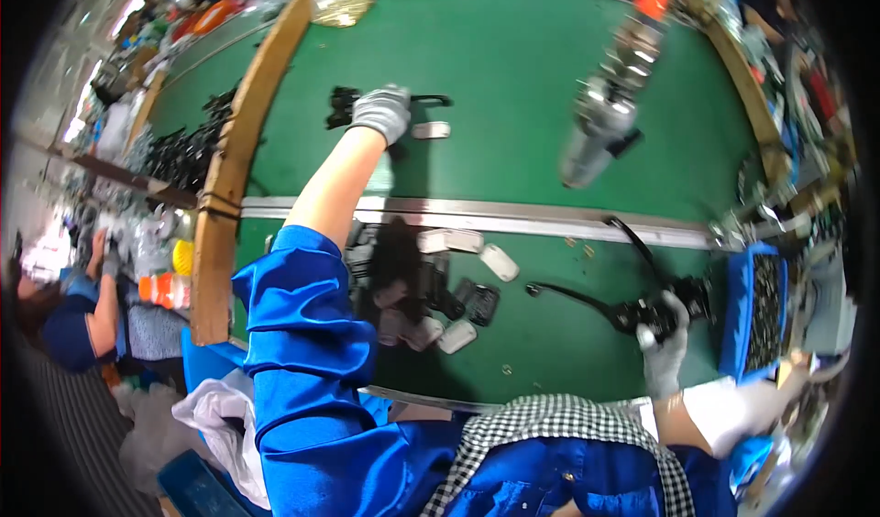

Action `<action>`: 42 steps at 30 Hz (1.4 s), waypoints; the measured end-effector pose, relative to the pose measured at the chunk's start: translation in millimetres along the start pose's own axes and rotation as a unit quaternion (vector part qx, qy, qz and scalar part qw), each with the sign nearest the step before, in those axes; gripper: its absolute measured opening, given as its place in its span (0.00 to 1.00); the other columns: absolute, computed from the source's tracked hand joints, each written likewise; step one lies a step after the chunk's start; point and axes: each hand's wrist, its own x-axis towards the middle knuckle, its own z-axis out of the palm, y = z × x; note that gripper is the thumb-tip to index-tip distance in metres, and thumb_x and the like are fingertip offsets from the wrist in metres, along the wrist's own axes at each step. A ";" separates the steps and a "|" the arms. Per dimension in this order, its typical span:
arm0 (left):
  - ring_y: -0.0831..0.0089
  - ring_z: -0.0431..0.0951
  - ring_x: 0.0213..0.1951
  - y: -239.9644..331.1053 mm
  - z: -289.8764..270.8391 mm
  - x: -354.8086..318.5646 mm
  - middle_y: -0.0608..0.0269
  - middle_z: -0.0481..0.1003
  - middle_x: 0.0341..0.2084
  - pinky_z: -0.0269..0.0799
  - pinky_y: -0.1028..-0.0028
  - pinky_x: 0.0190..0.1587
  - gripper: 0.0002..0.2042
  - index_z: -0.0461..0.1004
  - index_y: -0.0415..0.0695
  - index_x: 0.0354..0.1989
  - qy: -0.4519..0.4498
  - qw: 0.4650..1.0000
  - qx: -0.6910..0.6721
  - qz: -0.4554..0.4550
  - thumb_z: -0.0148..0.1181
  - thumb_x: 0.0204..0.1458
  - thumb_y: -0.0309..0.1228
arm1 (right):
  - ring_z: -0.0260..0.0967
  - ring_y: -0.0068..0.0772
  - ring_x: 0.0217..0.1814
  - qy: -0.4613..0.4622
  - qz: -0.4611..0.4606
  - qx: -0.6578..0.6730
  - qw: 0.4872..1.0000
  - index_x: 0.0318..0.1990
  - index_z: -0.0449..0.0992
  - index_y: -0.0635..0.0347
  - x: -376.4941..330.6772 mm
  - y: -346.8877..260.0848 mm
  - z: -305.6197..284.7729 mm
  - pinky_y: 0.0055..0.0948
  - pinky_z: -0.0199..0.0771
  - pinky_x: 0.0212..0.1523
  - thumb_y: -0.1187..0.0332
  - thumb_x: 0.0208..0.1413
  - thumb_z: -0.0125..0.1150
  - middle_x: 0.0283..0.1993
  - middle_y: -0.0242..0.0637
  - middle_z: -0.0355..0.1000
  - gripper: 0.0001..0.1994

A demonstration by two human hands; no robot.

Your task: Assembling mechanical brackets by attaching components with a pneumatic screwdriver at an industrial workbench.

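Observation:
My left hand (383,114), in a grey-white glove, reaches far over the green bench. Its fingers are closed round a black brake lever (431,100), whose thick body (342,106) juts out on the left side. A small whitish block (431,130) lies just beside that hand. Near the front right, my gloved right hand (665,352) grips the body of another black brake lever (587,302) with a ball-shaped tip. A second black lever arm (634,244) rises from the same cluster; whether it is a separate piece, I cannot tell.
A power screwdriver (600,114), blurred, hangs over the bench's far right. Whitish and black small parts (445,288) lie near my left sleeve. A metal rail (513,214) crosses the bench. At right stands a blue bin (733,315) of black pieces. Another person (82,311) sits at left.

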 end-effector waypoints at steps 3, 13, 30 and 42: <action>0.52 0.78 0.50 0.7 3.7 -3.0 0.47 0.75 0.50 0.75 0.58 0.51 0.14 0.74 0.44 0.49 -0.031 0.999 0.025 -0.034 0.44 0.60 0.30 | 0.74 0.25 0.43 -0.029 0.020 -0.110 0.993 0.55 0.71 0.60 19.5 -28.4 2.0 0.27 0.74 0.47 0.74 0.50 0.71 0.42 0.34 0.78 0.23; 0.61 0.78 0.46 39.7 -89.9 -185.2 0.53 0.75 0.43 0.75 0.69 0.49 0.12 0.72 0.37 0.48 0.301 0.914 -0.250 0.107 0.54 0.55 0.18 | 0.78 0.27 0.39 -0.033 -0.044 -0.115 0.992 0.51 0.73 0.62 -16.1 -3.3 -78.1 0.28 0.77 0.44 0.66 0.46 0.76 0.40 0.37 0.80 0.25; 0.65 0.81 0.36 304.2 -101.0 -289.0 0.47 0.77 0.46 0.79 0.66 0.40 0.12 0.74 0.40 0.46 0.067 0.454 -0.847 0.267 0.63 0.58 0.32 | 0.73 0.32 0.52 0.000 -0.123 -0.005 0.992 0.63 0.63 0.62 -21.0 -65.7 -124.9 0.32 0.71 0.57 0.60 0.46 0.76 0.55 0.40 0.72 0.39; 0.59 0.81 0.42 244.3 -130.3 -303.3 0.49 0.76 0.50 0.80 0.65 0.44 0.20 0.71 0.44 0.58 -0.358 0.467 -0.797 0.133 0.62 0.59 0.35 | 0.77 0.40 0.44 -0.111 -0.209 -0.032 0.971 0.52 0.71 0.60 22.2 -87.6 -99.7 0.32 0.76 0.49 0.60 0.47 0.76 0.42 0.39 0.78 0.27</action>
